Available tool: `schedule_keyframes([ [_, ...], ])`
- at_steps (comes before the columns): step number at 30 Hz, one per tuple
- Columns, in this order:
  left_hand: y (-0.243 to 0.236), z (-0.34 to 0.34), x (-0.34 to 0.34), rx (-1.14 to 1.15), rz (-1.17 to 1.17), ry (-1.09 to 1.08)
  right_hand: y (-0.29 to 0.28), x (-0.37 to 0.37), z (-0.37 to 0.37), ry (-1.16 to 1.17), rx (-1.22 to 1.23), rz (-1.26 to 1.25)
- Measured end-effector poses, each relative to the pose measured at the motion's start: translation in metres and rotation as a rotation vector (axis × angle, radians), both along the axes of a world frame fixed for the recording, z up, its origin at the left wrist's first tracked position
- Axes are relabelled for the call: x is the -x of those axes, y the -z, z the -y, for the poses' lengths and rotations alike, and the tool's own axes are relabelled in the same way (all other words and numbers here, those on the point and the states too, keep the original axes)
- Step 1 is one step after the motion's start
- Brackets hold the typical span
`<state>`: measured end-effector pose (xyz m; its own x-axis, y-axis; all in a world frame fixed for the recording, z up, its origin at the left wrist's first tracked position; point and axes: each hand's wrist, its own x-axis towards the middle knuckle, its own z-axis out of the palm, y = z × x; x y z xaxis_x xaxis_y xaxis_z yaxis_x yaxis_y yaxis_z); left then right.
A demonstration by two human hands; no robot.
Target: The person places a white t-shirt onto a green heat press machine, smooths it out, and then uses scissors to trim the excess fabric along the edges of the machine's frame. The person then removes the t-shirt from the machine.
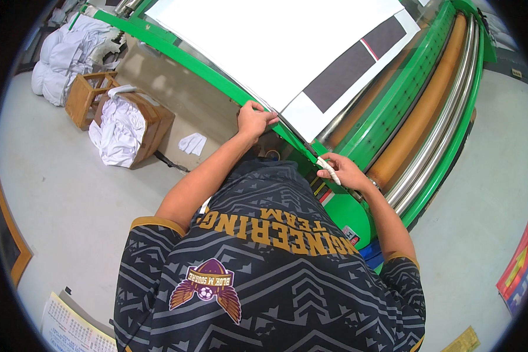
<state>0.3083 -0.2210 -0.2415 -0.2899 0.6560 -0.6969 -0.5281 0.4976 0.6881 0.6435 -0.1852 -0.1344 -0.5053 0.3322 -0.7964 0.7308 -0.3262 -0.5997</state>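
A large white sheet [234, 44] lies over the green-framed machine in front of me. On top of it or beside it is another white sheet with dark printed panels [340, 73], one crossed by a red and white stripe. At the near edge of the sheets is my left hand [254, 121], its fingers pinched together on the white edge. My right hand [345, 171] grips a white-wrapped handle [328, 170] at the machine's near corner. A thin dark length runs from that handle along the sheet edge toward my left fingertips; its exact kind is unclear.
A tan roller [428, 111] and shiny metal rollers [446, 126] run along the machine's right side. The green frame [199, 73] borders its left. Further left, a wooden box [152, 126] holds white cloth, with a wooden stool [82, 100] and wrapped bundles [67, 58] behind.
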Motion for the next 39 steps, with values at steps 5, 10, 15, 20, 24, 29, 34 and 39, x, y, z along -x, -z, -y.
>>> schedule_keyframes([
  [5, -0.001, 0.002, -0.003, -0.015, -0.069, 0.000, -0.006, 0.009, -0.005, -0.035, 0.018, 0.042],
  [10, -0.005, 0.003, 0.002, -0.022, -0.050, 0.007, -0.001, 0.010, -0.007, -0.070, -0.078, 0.014],
  [15, -0.001, 0.008, 0.001, -0.045, 0.004, -0.041, -0.007, 0.014, -0.011, -0.108, -0.123, 0.036],
  [20, 0.002, 0.010, 0.002, -0.077, 0.088, -0.076, 0.004, 0.006, -0.008, -0.096, -0.119, 0.027],
  [24, -0.001, 0.008, 0.002, -0.046, 0.048, -0.058, 0.001, 0.008, -0.008, -0.107, -0.113, 0.037],
  [29, -0.001, 0.007, -0.001, -0.041, 0.005, -0.043, 0.002, 0.007, -0.007, -0.088, -0.099, 0.036],
  [34, 0.002, 0.007, -0.001, -0.037, 0.011, -0.040, 0.009, 0.001, -0.006, -0.044, -0.032, 0.009],
  [39, 0.004, 0.007, 0.000, -0.038, 0.020, -0.041, 0.018, -0.006, -0.006, 0.022, 0.049, -0.047],
])
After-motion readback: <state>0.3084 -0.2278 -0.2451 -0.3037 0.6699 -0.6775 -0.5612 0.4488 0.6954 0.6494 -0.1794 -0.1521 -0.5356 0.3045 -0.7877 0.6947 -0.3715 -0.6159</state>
